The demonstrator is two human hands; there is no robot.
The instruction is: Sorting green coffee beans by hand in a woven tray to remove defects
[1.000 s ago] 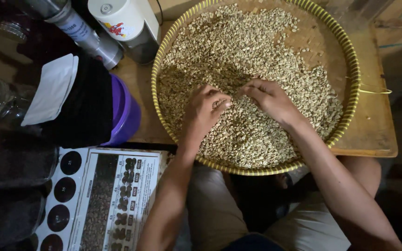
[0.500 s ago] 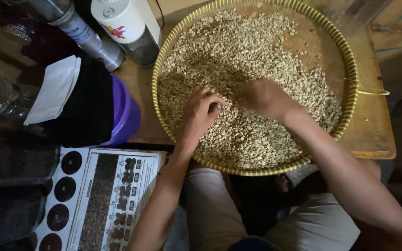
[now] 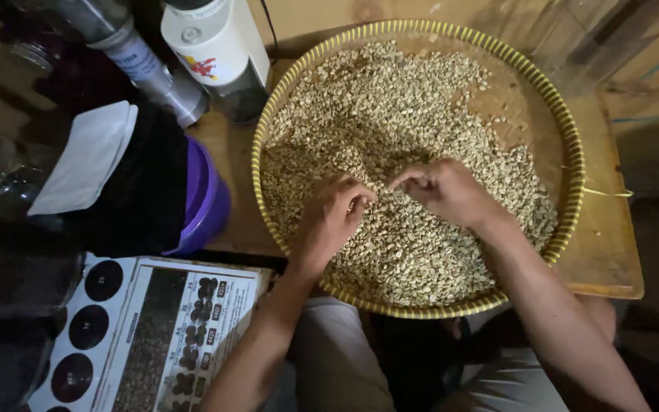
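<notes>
Head view: both hands down in a round woven tray [image 3: 566, 152] of pale beans [image 3: 390, 130], tray sits on a wooden desk [image 3: 612, 259]. Left hand [image 3: 333, 217] rests on the beans near tray centre, fingers curled, can't tell if they pinch any. Right hand [image 3: 451, 191] just beside it, fingers [image 3: 409, 177] bent together on the beans, grasp unclear too. Hands near, not touching. Left of tray: purple tub [image 3: 206, 202] with black cloth [image 3: 135, 191] and white paper [image 3: 85, 156]. White bottle [image 3: 219, 46] and grey can [image 3: 146, 69] behind. Printed chart [image 3: 154, 336] lower left.
</notes>
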